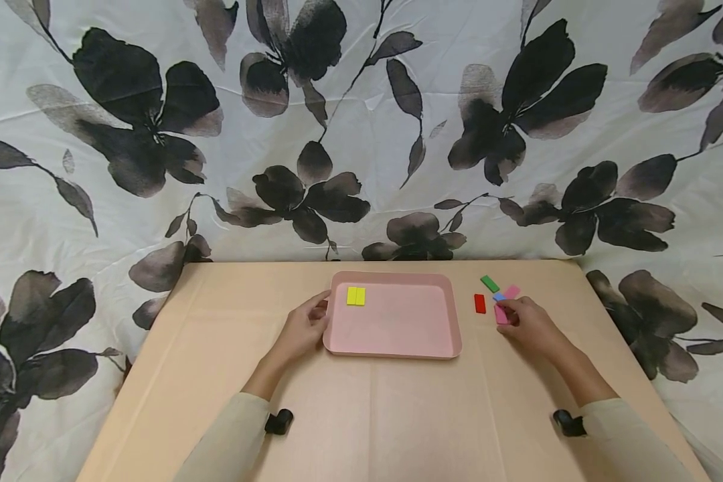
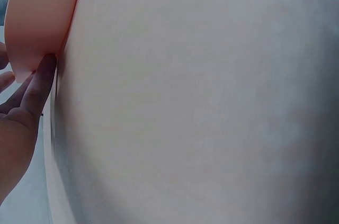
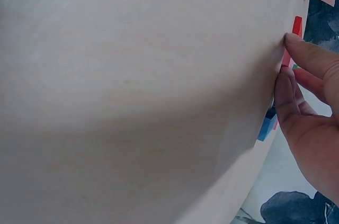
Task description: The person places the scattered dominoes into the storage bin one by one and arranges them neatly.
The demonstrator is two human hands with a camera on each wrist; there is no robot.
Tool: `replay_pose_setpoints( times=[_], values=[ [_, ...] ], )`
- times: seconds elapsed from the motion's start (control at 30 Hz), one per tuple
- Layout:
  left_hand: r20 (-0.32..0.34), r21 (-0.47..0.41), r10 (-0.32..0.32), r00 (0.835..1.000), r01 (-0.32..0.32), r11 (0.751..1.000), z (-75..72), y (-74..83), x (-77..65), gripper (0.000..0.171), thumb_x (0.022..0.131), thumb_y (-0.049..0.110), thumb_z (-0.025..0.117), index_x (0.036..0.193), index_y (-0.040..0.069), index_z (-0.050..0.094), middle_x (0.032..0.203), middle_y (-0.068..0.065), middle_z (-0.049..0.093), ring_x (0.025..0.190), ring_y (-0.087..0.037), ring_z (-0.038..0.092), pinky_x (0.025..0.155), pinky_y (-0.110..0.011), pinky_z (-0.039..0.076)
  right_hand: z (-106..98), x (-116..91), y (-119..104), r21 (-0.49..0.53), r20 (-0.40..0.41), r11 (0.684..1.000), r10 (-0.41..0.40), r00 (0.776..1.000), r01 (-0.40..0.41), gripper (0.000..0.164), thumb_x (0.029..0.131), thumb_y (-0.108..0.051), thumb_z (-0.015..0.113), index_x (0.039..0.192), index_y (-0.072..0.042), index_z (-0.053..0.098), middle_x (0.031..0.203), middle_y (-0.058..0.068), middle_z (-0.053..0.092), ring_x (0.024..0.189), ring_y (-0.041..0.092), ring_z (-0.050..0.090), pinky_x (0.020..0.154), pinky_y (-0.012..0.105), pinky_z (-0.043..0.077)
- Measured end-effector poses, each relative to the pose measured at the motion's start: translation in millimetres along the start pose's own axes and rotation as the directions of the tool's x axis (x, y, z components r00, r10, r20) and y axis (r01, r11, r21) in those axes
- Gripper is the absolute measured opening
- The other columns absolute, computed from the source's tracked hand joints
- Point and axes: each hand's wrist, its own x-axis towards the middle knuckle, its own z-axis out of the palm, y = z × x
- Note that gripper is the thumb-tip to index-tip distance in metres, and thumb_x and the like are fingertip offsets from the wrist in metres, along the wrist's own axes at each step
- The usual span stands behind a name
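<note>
Near pink tile [image 1: 502, 315]: on table [image 1: 337, 415], between right thumb and fingertips | Tray [image 1: 397, 335]: to tile's left | Long axis: apparently fore-and-aft, partly covered | Right hand [image 1: 533, 326]: nearer; narrow pinch on tile | Left hand [image 1: 304, 326]: fingers loosely extended, touching tray's left edge | Brands, labels, writing: none readable

1. Ahead of you, a wrinkled white floral cloth [image 1: 367, 137] fills the background and shows past both sides of the desk [image 1: 397, 408].
2. On it you see large black-and-grey flowers [image 1: 135, 124] and slender leafy stems [image 1: 405, 87].
3. Your desk's surface is pale tan, faintly lined, and the light on it is soft.
</note>
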Motion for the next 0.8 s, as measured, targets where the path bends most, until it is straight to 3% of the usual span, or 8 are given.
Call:
replay_pose_setpoints(
  times=[0.53, 0.8],
  values=[
    [-0.004, 0.001, -0.014, 1.000, 0.014, 1.000, -0.1, 3.4, 0.4, 0.057, 0.096, 0.000, 0.061, 0.151, 0.011, 0.053, 0.127, -0.016, 0.067, 0.105, -0.025, 0.067, 0.092, -0.038, 0.055, -0.1, 2.1, -3.1, -0.002, 0.005, 1.000, 0.022, 1.000, -0.022, 0.042, 0.086, -0.010, 0.083, 0.119, 0.009, 0.065, 0.101, 0.017, 0.055, 0.090, 0.027, 0.057, 0.079, 0.038, 0.056],
    [-0.005, 0.003, -0.012, 1.000, 0.012, 1.000, 0.1, 2.6, 0.4, 0.057, 0.096, 0.000, 0.062, 0.151, 0.010, 0.053, 0.126, -0.016, 0.067, 0.105, -0.025, 0.066, 0.093, -0.039, 0.055, -0.8, 4.7, -7.7, -0.014, -0.022, 1.000, 0.005, 1.000, -0.005, 0.043, 0.084, -0.009, 0.081, 0.120, 0.008, 0.064, 0.096, 0.013, 0.064, 0.088, 0.026, 0.059, 0.079, 0.040, 0.056]
  ],
)
